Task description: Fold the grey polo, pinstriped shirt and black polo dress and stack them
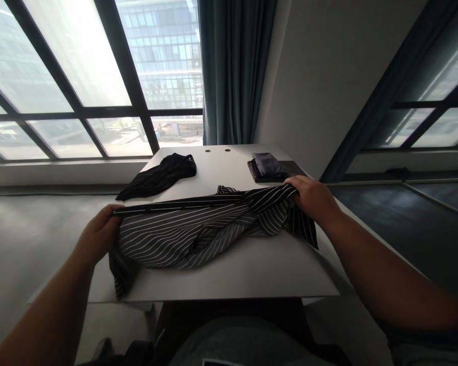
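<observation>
A black garment with thin white stripes (164, 236), which looks like a shirt, is stretched sideways above the white table. My left hand (104, 227) pinches its edge at the left end, fingers closed on the cloth. At the other end my right hand (312, 197) grips the upper corner, also closed. Between the hands the top edge runs nearly straight, while the lower cloth sags in loose folds. Loose parts hang below each hand. Whether the lower folds touch the tabletop I cannot tell.
The white table (232, 282) stands before a window and a blue curtain (234, 71). A crumpled black garment (160, 174) lies at its far left. Dark folded cloth (267, 164) rests on a stack at the far right. Two round holes pierce the table's far end.
</observation>
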The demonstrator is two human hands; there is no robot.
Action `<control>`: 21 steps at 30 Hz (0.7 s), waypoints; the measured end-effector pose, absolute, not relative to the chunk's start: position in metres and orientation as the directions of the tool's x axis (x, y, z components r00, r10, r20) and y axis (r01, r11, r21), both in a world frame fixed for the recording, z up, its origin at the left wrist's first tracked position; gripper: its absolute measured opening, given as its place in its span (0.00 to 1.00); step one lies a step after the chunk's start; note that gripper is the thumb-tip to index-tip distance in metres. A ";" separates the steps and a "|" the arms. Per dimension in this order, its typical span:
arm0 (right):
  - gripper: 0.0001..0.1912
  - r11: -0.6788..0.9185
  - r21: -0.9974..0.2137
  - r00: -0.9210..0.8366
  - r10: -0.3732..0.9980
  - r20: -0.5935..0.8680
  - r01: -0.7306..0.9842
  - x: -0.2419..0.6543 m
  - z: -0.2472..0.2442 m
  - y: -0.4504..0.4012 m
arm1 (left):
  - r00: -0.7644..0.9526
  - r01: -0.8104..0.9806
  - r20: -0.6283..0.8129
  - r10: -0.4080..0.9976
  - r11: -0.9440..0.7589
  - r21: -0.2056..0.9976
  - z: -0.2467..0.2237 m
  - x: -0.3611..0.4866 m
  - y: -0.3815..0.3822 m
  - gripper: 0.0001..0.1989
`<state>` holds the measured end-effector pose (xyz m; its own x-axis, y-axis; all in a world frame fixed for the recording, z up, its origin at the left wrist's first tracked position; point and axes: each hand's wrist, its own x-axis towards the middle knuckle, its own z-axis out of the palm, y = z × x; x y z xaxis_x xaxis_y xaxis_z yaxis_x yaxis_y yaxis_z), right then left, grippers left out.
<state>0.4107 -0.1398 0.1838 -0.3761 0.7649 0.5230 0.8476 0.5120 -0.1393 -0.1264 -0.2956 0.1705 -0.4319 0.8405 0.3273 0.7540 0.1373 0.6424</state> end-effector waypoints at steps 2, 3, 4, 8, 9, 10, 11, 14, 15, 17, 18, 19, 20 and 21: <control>0.17 0.495 -0.124 -0.358 0.758 0.546 0.860 0.415 0.180 -0.132 | -0.447 0.687 0.275 0.851 0.129 0.715 0.173 -0.133 -0.296 0.14; 0.16 0.485 -0.130 -0.341 0.758 0.555 0.865 0.416 0.176 -0.127 | -0.472 0.665 0.256 0.843 0.151 0.731 0.174 -0.137 -0.296 0.13; 0.15 0.469 -0.146 -0.317 0.764 0.562 0.871 0.417 0.173 -0.122 | -0.507 0.663 0.241 0.828 0.196 0.722 0.175 -0.142 -0.295 0.13; 0.15 0.387 -0.320 -0.201 0.850 0.486 0.865 0.411 0.157 -0.113 | -0.581 0.711 0.184 0.793 0.384 0.589 0.166 -0.169 -0.286 0.12; 0.15 0.379 -0.372 -0.200 0.877 0.438 0.848 0.407 0.155 -0.114 | -0.568 0.746 0.170 0.805 0.416 0.521 0.160 -0.175 -0.283 0.12; 0.15 0.379 -0.414 -0.216 0.896 0.388 0.828 0.402 0.154 -0.117 | -0.545 0.783 0.154 0.824 0.435 0.444 0.153 -0.179 -0.280 0.12; 0.15 0.386 -0.442 -0.244 0.906 0.345 0.810 0.395 0.154 -0.122 | -0.516 0.819 0.134 0.846 0.442 0.367 0.146 -0.180 -0.277 0.13; 0.12 0.445 -0.446 -0.366 0.895 0.255 0.777 0.370 0.161 -0.144 | -0.363 0.914 0.126 0.923 0.326 0.242 0.127 -0.151 -0.273 0.19; 0.10 0.465 -0.433 -0.410 0.885 0.221 0.772 0.360 0.165 -0.153 | -0.278 0.936 0.153 0.948 0.231 0.265 0.122 -0.130 -0.273 0.22; 0.09 0.490 -0.415 -0.485 0.865 0.127 0.766 0.339 0.175 -0.170 | -0.018 0.922 0.168 0.986 -0.049 0.384 0.116 -0.076 -0.277 0.25; 0.09 0.497 -0.419 -0.517 0.853 0.075 0.760 0.329 0.180 -0.177 | 0.095 0.884 0.193 0.977 -0.172 0.434 0.114 -0.047 -0.280 0.27; 0.10 0.502 -0.430 -0.545 0.838 0.026 0.750 0.319 0.186 -0.184 | 0.183 0.844 0.224 0.957 -0.270 0.463 0.113 -0.018 -0.282 0.31; 0.10 0.506 -0.444 -0.571 0.821 -0.016 0.740 0.311 0.191 -0.191 | 0.239 0.812 0.257 0.937 -0.337 0.477 0.112 0.009 -0.283 0.36; 0.10 0.506 -0.459 -0.589 0.807 -0.049 0.731 0.304 0.196 -0.196 | 0.268 0.790 0.280 0.922 -0.376 0.484 0.110 0.032 -0.283 0.40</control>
<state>0.3035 -0.1961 0.1961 -0.5891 0.8066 -0.0489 0.7306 0.5059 -0.4585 0.0323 -0.2834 0.1105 0.2677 0.9219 0.2801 0.7901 -0.3764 0.4839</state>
